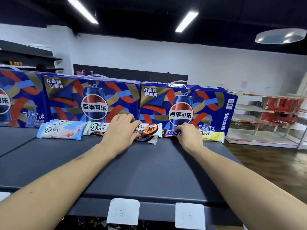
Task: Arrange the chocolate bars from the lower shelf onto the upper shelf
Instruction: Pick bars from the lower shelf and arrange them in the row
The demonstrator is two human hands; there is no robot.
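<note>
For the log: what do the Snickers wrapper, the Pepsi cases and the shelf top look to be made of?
Snickers bar: glossy plastic film, judging by its sheen and crimped end. Pepsi cases: printed cardboard, with folded edges and flat faces, probably coated, given a slight gloss. Shelf top: matte dark grey, smooth; painted metal or laminate, which of the two cannot be told.

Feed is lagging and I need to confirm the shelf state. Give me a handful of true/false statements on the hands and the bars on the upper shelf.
1. The right hand is on the Snickers bar. True.
2. The left hand hangs idle off the shelf. False: it rests on the orange-and-white Dove bars.
3. The bars sit in front of Pepsi boxes. True.
4. The pink Dove bars lie at the right end of the row. False: they are at the left end; a yellow Dove bar is at the right.
5. Two paper price tags hang on the shelf edge. True.
</note>
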